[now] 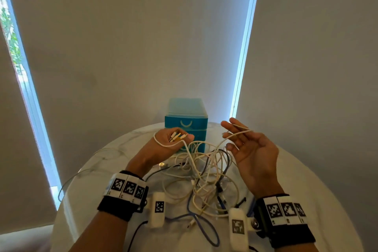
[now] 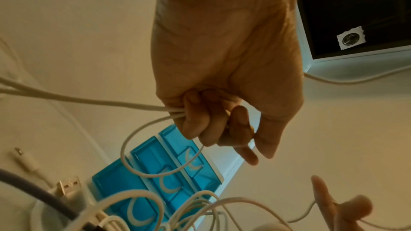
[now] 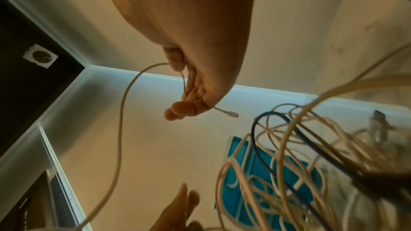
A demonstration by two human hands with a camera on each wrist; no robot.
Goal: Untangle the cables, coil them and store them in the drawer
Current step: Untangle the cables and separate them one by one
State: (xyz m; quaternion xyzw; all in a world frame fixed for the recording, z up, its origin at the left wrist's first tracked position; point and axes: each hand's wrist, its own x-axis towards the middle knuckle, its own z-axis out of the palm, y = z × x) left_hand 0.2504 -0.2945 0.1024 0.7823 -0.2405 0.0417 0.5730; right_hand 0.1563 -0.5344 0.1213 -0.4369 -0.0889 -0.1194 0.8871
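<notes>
A tangle of white and dark cables [image 1: 208,180] lies on the round white marble table [image 1: 306,180], rising toward both raised hands. My left hand [image 1: 176,139] grips a bunch of cable ends, small white plugs with red and yellow tips. In the left wrist view my left hand [image 2: 211,120] is a fist around white cables [image 2: 89,101]. My right hand [image 1: 239,137] is palm up with fingers straight, and a thin white cable [image 1: 237,132] lies across them. In the right wrist view that cable [image 3: 121,129] threads between the fingers [image 3: 191,85], its small plug [image 3: 231,114] sticking out. A blue drawer unit [image 1: 186,122] stands behind, drawers closed.
The drawer unit [image 2: 155,173] sits at the table's far edge against grey roller blinds. A USB plug [image 2: 68,184] lies by its base. A blue-grey cable [image 1: 204,229] trails toward the near edge. Bare tabletop shows left and right of the tangle.
</notes>
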